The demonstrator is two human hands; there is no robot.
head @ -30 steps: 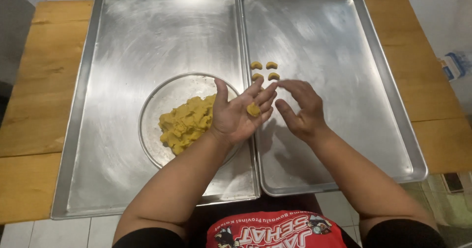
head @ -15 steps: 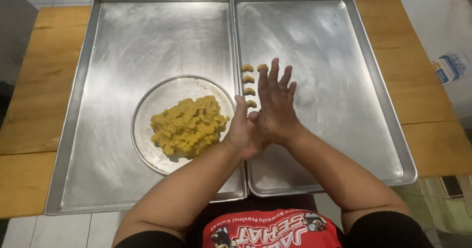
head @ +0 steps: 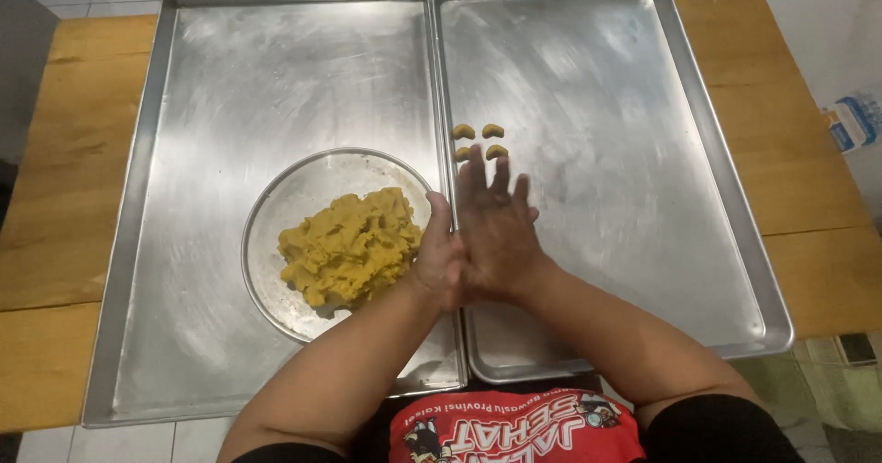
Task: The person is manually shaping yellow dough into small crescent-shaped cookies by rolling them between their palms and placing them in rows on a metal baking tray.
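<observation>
My right hand point(head: 501, 233) lies flat on top of my left hand point(head: 439, 256), palms pressed together over the seam between two metal trays. The small yellow dough piece seen earlier on my left palm is hidden between them. To the left of my hands, a heap of yellow dough point(head: 349, 247) sits in a round glass dish point(head: 276, 197). Several small curved dough pieces point(head: 478, 141) lie just beyond my fingertips on the right tray point(head: 625, 105).
The glass dish rests on the left metal tray point(head: 276, 68). Both trays sit side by side on a wooden table point(head: 64, 197). A blue and white packet point(head: 850, 121) lies off the table's right edge.
My left palm was open with a dough piece on it. My right hand came down over it, and the pressed palms have slid against each other.
</observation>
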